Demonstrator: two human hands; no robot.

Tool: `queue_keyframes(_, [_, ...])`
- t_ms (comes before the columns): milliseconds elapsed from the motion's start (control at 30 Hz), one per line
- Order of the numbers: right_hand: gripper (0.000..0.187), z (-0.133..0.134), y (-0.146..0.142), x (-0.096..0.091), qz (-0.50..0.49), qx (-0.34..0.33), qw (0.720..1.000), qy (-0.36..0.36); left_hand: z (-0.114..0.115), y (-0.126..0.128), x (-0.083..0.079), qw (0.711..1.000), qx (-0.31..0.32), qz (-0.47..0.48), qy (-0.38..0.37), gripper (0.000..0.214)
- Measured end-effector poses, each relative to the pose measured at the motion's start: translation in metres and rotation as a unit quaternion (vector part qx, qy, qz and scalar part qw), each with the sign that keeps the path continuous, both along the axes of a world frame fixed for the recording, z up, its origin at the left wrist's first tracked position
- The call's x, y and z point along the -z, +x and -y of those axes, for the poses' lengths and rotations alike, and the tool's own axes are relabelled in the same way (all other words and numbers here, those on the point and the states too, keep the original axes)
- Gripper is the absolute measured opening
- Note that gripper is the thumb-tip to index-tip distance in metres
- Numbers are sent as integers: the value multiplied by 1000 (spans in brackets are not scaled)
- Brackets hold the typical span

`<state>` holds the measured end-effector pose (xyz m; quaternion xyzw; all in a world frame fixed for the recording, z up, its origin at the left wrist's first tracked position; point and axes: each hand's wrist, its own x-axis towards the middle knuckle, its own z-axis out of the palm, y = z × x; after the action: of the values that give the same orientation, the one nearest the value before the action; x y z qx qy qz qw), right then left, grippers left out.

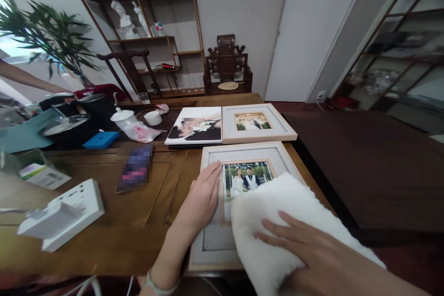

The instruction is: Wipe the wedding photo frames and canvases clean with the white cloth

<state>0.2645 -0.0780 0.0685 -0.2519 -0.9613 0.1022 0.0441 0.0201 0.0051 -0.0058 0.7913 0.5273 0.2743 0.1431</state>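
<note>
A light wooden picture frame (212,252) lies flat at the table's near edge, with a wedding photo (231,178) in its middle. My left hand (203,194) rests on the frame's left side, fingers stretched out flat beside the photo. Over the frame's right part lies a fluffy white cloth (277,194). My right hand (301,240) presses flat on this cloth with the fingers spread, the thumb hidden. The cloth covers the lower right of the photo. Just behind are a second picture frame (280,125) and a photo panel (204,125), side by side.
A white power strip (74,212), a phone-like item (135,166), a blue box (101,139), and a white teapot (123,118) stand to the left. Another person's arm (31,78) reaches in at far left. A dark table (374,166) adjoins on the right.
</note>
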Motion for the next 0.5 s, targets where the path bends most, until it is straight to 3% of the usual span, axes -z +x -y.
queue_keyframes(133, [45, -18, -2, 15, -23, 78, 997, 6, 0, -2, 1, 1000, 12, -14, 2, 43])
queue_keyframes(233, [62, -49, 1, 30, -37, 120, 989, 75, 1, -1, -1, 1000, 9, -14, -3, 42])
queue_keyframes(367, [66, -95, 3, 32, -22, 160, 970, 184, 1, 0, -3, 1000, -1, -6, -9, 42])
queue_keyframes(500, [69, -116, -3, 30, 19, 163, 971, 175, 0, 0, -2, 1000, 5, 2, 0, 41])
